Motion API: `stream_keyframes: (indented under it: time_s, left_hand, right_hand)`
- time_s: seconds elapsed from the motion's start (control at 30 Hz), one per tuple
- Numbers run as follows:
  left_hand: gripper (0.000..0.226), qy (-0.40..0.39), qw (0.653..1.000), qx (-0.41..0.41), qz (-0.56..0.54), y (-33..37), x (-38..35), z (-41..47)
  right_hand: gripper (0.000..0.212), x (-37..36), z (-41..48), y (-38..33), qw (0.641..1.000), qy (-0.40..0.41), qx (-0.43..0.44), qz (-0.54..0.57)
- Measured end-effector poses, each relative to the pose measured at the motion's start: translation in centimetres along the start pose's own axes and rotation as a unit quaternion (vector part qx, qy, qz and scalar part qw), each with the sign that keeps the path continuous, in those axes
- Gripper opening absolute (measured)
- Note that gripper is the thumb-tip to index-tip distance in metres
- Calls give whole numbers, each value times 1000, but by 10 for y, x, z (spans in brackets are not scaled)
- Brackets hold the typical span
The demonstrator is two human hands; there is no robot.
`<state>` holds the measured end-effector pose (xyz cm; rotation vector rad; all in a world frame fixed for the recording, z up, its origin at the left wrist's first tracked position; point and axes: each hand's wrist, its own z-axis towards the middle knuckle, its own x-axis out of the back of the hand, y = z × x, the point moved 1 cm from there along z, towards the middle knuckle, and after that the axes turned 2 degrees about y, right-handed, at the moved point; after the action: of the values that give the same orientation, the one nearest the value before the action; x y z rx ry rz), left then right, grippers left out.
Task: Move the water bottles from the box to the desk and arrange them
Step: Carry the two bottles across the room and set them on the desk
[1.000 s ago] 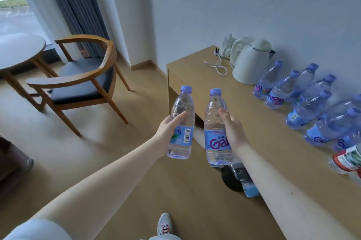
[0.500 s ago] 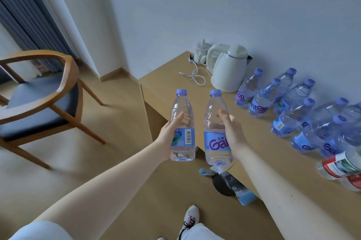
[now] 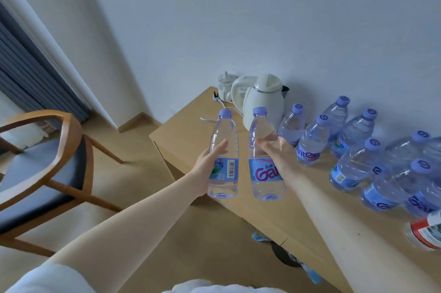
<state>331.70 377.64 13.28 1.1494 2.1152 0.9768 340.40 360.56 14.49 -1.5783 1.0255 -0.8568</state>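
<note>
Two bottles held upright over the desk

Left hand grips one bottle; right hand grips another bottle. Standing bottles cluster right of the right hand.

The left hand grips a clear plastic water bottle with a purple cap and a barcode label. The right hand grips a second clear plastic bottle with pink letters on its blue label. Both are upright, side by side but not touching, over the front edge of the light wooden surface. On the surface, near the wall, stand a white electric kettle and a cluster of similar purple-capped bottles. A wooden chair stands at the left.
</note>
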Motion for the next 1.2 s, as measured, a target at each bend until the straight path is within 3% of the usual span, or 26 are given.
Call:
stream_keyframes:
  time_s: [0.17,0.3,0.57,0.67,1.0,1.13,1.2]
  left_hand:
    - [51,-51,997,-28,41,16,-42,30]
    - [70,-146,985,-55,77,26,-74,53]
    - [77,-276,947,-53,152,53,-123,86]
    - [74,-305,936,-47,170,56,-127,95]
    - [40,-369,910,-28,190,56,-121,119]
    - [73,-378,901,-53,207,62,-120,120]
    - [81,-378,900,-59,211,65,-118,123]
  right_hand:
    - [50,36,12,3,995,95,7,-4]
    - [51,57,13,1,984,177,10,1]
    - [36,79,2,-5,950,310,8,34]
    - [23,78,-1,-5,936,349,4,47]
    - [28,56,-3,3,908,414,-16,61]
    - [28,53,0,2,906,421,-11,46]
    - [39,53,4,2,905,424,-9,36]
